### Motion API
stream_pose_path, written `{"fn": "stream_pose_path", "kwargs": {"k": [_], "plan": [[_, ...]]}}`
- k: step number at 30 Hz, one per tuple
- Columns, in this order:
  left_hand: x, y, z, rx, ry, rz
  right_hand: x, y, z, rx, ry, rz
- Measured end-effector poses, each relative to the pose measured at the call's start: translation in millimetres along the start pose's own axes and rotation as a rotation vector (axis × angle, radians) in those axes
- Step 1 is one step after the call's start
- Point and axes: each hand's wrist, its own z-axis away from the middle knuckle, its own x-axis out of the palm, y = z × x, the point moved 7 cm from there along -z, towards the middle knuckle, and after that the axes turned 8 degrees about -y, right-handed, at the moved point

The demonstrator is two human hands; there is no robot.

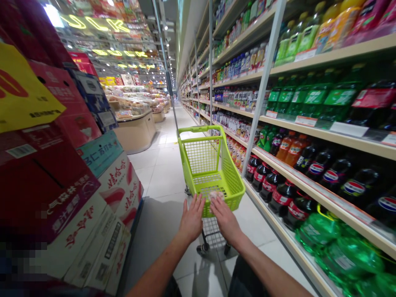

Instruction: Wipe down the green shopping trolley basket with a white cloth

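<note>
A lime-green shopping cart [230, 181] stands in the aisle just in front of me. My left hand [192, 218] rests on the near edge of the cart, fingers stretched forward over the handle. Beside it, my right hand [225, 218] lies on the same edge with its fingers flat and extended. A small pale item [215, 194] lies in the bottom of the basket just beyond my fingertips. Neither hand is closed around anything that I can see.
Shelves of soft-drink bottles [309, 165] run along the right side. Stacked red and white cartons [77, 198] wall off the left. The tiled floor [161, 165] leads ahead toward a curved counter [136, 128] with displays.
</note>
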Motion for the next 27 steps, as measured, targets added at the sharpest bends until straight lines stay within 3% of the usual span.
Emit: {"fn": "stream_pose_path", "kwargs": {"k": [2,7,9,12,14,18,20,25,27], "plan": [[-0.6,0,0,0.005,0.002,-0.001,-1,0,-1,-0.019,0.002,-0.005],[-2.0,0,2,-0.008,0.014,-0.004,-25,55,12,0.249,0.116,0.054],[-1.7,0,2,-0.018,0.013,-0.005,-20,44,11,0.217,0.101,0.042],[-1.0,0,2,-0.017,0.006,-0.013,-3,7,3,0.041,0.022,-0.001],[-1.0,-1,2,-0.014,0.011,-0.011,-2,4,2,0.006,0.001,0.005],[0.3,-2,3,-0.024,0.037,0.007,-26,54,13,0.195,0.082,0.084],[2.1,-1,2,-0.036,0.046,0.01,-31,65,16,0.25,0.1,0.094],[4.7,4,1,-0.03,0.056,0.004,-9,16,6,0.053,0.013,-0.003],[2.1,4,1,-0.009,0.062,0.012,-9,14,8,0.063,0.021,-0.01]]}}
